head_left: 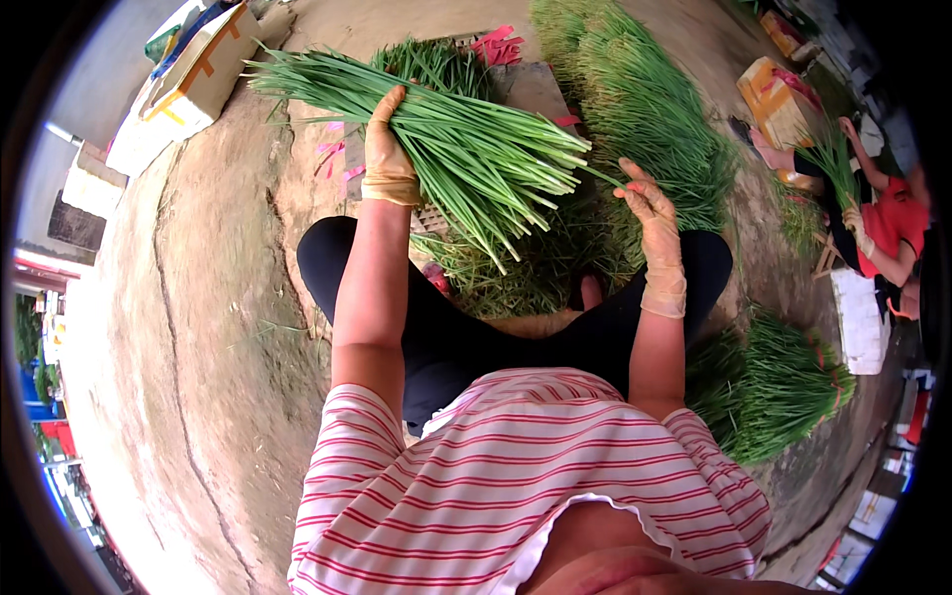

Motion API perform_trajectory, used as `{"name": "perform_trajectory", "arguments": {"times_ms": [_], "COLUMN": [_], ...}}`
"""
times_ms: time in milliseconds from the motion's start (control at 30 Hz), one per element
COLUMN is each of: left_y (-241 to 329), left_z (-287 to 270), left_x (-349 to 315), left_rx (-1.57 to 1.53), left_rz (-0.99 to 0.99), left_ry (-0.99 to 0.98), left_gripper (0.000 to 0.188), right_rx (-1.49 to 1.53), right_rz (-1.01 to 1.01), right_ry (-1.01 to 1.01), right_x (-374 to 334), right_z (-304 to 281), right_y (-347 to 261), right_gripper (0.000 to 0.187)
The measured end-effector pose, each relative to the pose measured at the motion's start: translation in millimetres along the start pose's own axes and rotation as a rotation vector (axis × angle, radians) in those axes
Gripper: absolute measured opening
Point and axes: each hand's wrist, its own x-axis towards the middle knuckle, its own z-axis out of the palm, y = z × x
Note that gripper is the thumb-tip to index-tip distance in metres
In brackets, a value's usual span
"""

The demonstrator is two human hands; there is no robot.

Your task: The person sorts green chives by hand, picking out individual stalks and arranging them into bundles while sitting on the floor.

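My left hand [388,159], in a thin tan glove, is closed around a thick bunch of long green chives [486,139]. The leafy tips point up and left; the pale cut ends fan out to the right. At those ends, my gloved right hand [654,223] pinches a single chive stalk [601,178] between thumb and finger, its other fingers loosely curled. Beneath the bunch is a low board [531,89] with more chives [426,64] and pink-red strips [498,47] on it. Loose green trimmings [496,283] lie between my legs.
A long heap of chives [645,109] spreads ahead to the right, with another pile [788,382] beside my right hip. Foam boxes [198,79] stand at the far left. On the right, a co-worker in red [892,228] holds chives near a taped box [778,99].
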Motion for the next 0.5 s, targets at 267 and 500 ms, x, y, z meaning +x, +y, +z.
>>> {"name": "perform_trajectory", "arguments": {"times_ms": [267, 500], "left_y": [5.4, -22.3], "left_z": [4.0, 11.0], "left_x": [3.0, -9.1], "left_rx": [-0.055, 0.077], "left_rz": [-0.004, -0.192], "left_ry": [-0.014, -0.108], "left_gripper": [0.023, 0.019], "right_rx": [-1.628, -0.543], "right_rz": [0.046, -0.209], "right_ry": [0.28, -0.024], "right_x": [-14.9, 12.8], "right_z": [-55.8, 40.3], "right_y": [20.2, -38.7], "right_gripper": [0.03, 0.014]}}
